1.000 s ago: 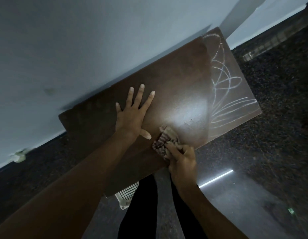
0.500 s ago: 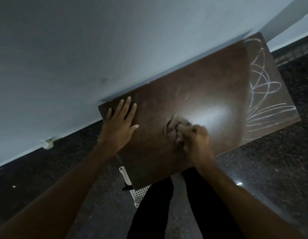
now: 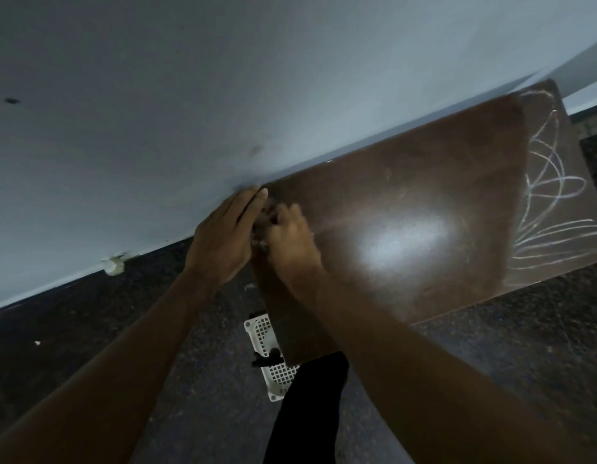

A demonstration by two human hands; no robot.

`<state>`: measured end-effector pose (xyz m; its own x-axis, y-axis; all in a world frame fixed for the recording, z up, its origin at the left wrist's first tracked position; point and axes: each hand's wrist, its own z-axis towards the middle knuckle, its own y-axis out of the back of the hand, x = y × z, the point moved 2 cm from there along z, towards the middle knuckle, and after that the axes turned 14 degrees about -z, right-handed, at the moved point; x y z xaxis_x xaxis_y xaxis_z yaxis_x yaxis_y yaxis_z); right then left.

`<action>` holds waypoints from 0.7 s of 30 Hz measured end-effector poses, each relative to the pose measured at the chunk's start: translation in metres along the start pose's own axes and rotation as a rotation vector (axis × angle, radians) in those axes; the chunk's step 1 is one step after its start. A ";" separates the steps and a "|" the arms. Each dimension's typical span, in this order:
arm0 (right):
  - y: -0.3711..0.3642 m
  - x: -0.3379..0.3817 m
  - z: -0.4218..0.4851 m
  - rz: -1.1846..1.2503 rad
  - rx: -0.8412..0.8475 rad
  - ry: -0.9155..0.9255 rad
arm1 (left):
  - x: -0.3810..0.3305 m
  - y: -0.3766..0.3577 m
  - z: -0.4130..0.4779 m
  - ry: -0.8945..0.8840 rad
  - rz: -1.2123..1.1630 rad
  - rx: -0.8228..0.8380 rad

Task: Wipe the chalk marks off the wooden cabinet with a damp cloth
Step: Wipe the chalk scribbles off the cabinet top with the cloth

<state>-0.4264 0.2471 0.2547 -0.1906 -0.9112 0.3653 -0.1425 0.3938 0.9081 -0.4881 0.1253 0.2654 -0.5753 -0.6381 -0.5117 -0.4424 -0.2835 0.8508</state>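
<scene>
- The right hand [image 3: 292, 241], blurred at centre frame, seems to curl its fingers round the damp cloth [image 3: 261, 230]. Only a dark scrap of the cloth shows between the two hands, so how firm the hold is cannot be judged.
- The left hand [image 3: 223, 239] has its fingers straight and pressed together. It lies flat at the left end of the wooden cabinet [image 3: 407, 202], just beside the right hand and close to the wall [image 3: 190, 95].
- With both hands crowded at that corner, a sideways stroke could drive the cloth into the left fingers or bunch it up so that it skids instead of wiping.
- A stroke that runs past the cabinet's left edge could drop the cloth towards the white perforated basket [image 3: 277, 370] showing below it.
- The chalk marks [image 3: 554, 199] loop across the far right end of the top, in the upper right of the frame and well apart from the cloth. The likeliest fault is that this end gets missed or only smeared.
- A wet sheen at mid-top suggests moisture, and a chalk-loaded cloth could drag a pale film over it.
- A long reach to the right could weaken pressure on the cloth.
</scene>
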 end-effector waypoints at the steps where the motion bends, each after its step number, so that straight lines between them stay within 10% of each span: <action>1: -0.006 0.009 -0.013 0.015 0.047 0.034 | -0.001 -0.001 0.002 -0.004 -0.025 0.008; 7: -0.010 -0.049 -0.079 -0.080 0.078 0.230 | -0.012 -0.016 0.019 -0.057 0.004 0.069; 17: 0.094 -0.225 -0.007 0.300 -0.193 -0.706 | -0.050 -0.052 0.031 -0.044 -0.023 0.285; 21: 0.069 -0.211 0.012 0.091 -0.146 -0.562 | -0.067 -0.061 0.039 -0.023 -0.034 0.292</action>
<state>-0.4075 0.4677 0.2377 -0.6871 -0.6547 0.3150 0.0264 0.4108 0.9114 -0.4496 0.2138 0.2436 -0.5707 -0.6141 -0.5452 -0.6392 -0.0847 0.7644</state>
